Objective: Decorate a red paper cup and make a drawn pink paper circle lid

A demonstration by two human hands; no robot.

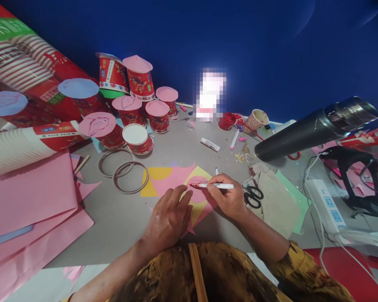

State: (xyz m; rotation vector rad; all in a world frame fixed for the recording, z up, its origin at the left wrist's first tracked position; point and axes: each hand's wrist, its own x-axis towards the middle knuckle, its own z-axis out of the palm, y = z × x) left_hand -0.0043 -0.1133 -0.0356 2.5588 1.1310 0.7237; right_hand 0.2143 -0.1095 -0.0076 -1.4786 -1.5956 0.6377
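Observation:
My right hand pinches a white marker with a red tip end that points left. The tip is over a round pink piece of paper lying on a yellow sheet. Beside the tip, my left hand rests on the papers, fingers stretched forward, with nothing in its grasp. Around these lie pink paper scraps with curved cut edges and an orange-yellow sheet. Two brown rings overlap to the left. Black-handled scissors lie right of my right hand.
Red paper cups with pink or blue paper tops crowd the back left. Stacked pink paper covers the left side. A glue stick lies ahead. At right are a dark cylinder, a power strip with cables, and a black strap frame.

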